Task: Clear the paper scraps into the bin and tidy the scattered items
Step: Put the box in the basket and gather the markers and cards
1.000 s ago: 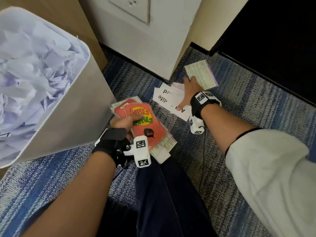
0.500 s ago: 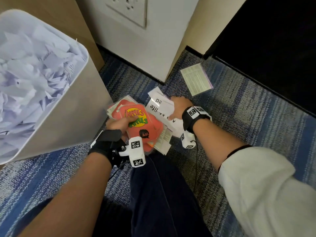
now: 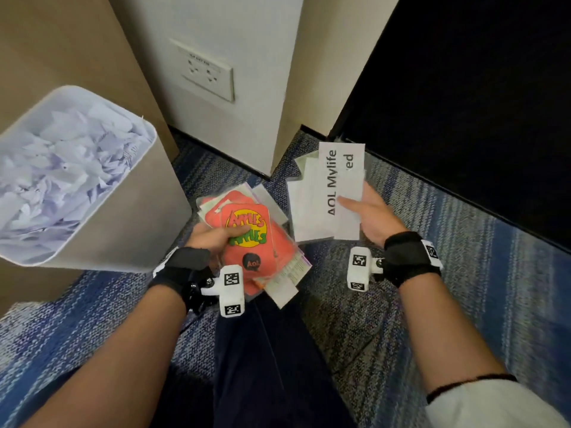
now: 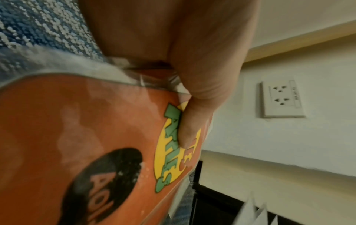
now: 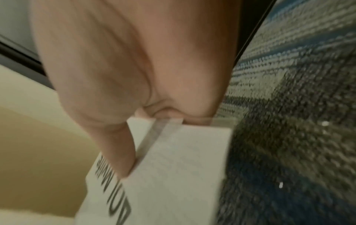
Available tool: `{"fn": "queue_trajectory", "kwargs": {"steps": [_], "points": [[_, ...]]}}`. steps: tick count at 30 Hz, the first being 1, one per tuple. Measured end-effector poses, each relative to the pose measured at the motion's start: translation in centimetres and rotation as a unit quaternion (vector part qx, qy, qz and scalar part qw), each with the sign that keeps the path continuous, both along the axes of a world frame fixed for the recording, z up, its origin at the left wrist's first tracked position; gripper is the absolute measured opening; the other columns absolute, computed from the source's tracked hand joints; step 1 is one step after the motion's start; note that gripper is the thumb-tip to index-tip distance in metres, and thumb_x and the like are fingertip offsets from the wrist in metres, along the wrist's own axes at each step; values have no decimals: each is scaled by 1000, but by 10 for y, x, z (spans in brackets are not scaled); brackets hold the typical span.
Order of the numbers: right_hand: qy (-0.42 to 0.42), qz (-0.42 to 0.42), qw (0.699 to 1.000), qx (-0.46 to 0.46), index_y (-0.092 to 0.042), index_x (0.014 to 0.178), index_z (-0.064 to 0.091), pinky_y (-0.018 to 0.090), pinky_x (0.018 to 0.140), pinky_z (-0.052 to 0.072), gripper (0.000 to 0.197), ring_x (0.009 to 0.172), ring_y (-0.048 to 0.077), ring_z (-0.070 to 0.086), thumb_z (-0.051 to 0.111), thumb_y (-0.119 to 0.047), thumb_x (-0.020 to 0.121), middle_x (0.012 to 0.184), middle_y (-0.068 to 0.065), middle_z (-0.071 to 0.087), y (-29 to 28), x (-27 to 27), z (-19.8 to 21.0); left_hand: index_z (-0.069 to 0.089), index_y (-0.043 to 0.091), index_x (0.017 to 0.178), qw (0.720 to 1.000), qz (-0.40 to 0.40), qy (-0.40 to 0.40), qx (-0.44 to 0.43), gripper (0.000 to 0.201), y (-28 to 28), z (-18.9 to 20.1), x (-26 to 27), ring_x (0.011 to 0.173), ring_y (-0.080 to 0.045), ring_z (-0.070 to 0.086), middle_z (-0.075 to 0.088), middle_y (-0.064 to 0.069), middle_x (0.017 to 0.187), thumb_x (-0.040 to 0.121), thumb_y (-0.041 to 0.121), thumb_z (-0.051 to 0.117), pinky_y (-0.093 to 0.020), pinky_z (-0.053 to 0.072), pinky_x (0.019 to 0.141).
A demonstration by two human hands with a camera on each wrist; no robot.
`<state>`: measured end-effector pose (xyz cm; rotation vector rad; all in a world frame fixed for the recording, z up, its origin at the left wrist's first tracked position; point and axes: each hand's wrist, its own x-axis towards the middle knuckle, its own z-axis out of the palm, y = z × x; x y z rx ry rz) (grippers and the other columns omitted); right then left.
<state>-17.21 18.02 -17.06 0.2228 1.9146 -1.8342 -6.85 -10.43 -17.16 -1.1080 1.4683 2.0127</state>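
My left hand (image 3: 216, 236) grips a stack of red cards (image 3: 250, 239) with a yellow and green "Apples" logo, its thumb lying across the top card (image 4: 86, 137). Thin paper leaflets (image 3: 284, 279) stick out under the stack. Just to the right, my right hand (image 3: 367, 214) pinches a bundle of white paper slips (image 3: 324, 193) printed "AOL Mylife", lifted off the carpet, thumb on top (image 5: 119, 152). The white bin (image 3: 136, 217), full of crumpled paper scraps (image 3: 58, 180), stands at the left beside the cards.
A white wall panel with a socket plate (image 3: 207, 72) stands behind, and the same socket plate (image 4: 281, 99) shows in the left wrist view. A dark opening (image 3: 463, 103) lies at the right. Blue striped carpet (image 3: 463, 288) covers the floor; my dark trouser leg (image 3: 262, 366) lies between my arms.
My right hand gathered the white slips off the carpet and lifted them up beside the cards. The small leaflet that lay farther back is no longer in sight. The left hand kept its stack.
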Motion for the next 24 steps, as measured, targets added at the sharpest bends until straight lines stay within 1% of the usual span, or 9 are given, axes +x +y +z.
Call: {"fn": "queue_trajectory", "kwargs": {"steps": [2, 7, 9, 12, 15, 18, 20, 22, 24], "points": [[-38, 64, 996, -41, -14, 138, 50, 41, 104, 47, 50, 122, 21, 59, 58, 3, 92, 133, 6, 62, -15, 12, 11, 67, -1, 102, 1000, -20, 11, 9, 21, 11, 12, 0, 48, -17, 68, 72, -5, 63, 83, 5, 72, -25, 52, 41], [-39, 114, 993, 3, -12, 139, 49, 40, 100, 49, 50, 119, 19, 61, 59, 4, 92, 132, 7, 63, -42, 44, 23, 63, 0, 121, 998, 6, 48, 35, 50, 26, 33, 6, 87, -39, 70, 70, -26, 105, 72, 0, 74, -50, 59, 66], [-45, 131, 990, -15, -13, 137, 51, 38, 99, 50, 49, 118, 19, 61, 58, 5, 92, 130, 6, 64, -45, 55, 28, 61, 4, 124, 998, 26, 46, 46, 62, 30, 40, 12, 97, -43, 67, 68, -25, 112, 65, 15, 79, -58, 56, 77], [-52, 153, 986, -32, -12, 138, 49, 47, 105, 46, 52, 121, 23, 60, 59, 7, 90, 131, 8, 63, -49, 69, 26, 66, 11, 122, 994, 47, 43, 93, 71, 37, 48, 23, 104, -39, 66, 66, -20, 120, 59, 39, 81, -51, 55, 83], [-38, 130, 990, -35, -8, 139, 47, 51, 107, 43, 54, 123, 26, 58, 59, 10, 89, 133, 11, 61, -49, 79, 26, 71, 17, 112, 985, 71, 68, 139, 47, 45, 60, 31, 91, -31, 71, 72, -15, 108, 85, 54, 59, -42, 57, 76], [-20, 108, 993, -42, -9, 139, 47, 50, 108, 42, 55, 123, 25, 58, 59, 11, 89, 133, 11, 61, -49, 85, 28, 67, 18, 121, 982, 76, 93, 145, 65, 48, 61, 38, 104, -31, 67, 68, -16, 119, 84, 69, 54, -51, 50, 93], [-13, 99, 994, -38, -12, 141, 45, 50, 107, 43, 58, 123, 23, 58, 60, 10, 89, 133, 9, 61, -52, 87, 29, 66, 14, 122, 990, 73, 100, 67, 60, 50, 60, 40, 103, -31, 69, 68, -15, 119, 77, 52, 76, -52, 52, 94], [1, 116, 993, -14, -17, 145, 39, 49, 108, 43, 65, 124, 20, 57, 63, 4, 89, 136, 5, 59, -57, 89, 31, 67, 9, 116, 992, 71, 106, -13, 42, 53, 57, 40, 95, -29, 71, 72, -13, 110, 80, 25, 79, -47, 56, 88], [27, 162, 986, 18, -22, 150, 28, 45, 110, 41, 72, 128, 17, 52, 64, -3, 91, 141, 2, 53, -62, 91, 34, 67, 8, 114, 991, 54, 117, -29, 35, 56, 58, 39, 92, -28, 72, 73, -12, 107, 82, 18, 76, -42, 59, 81]]}}
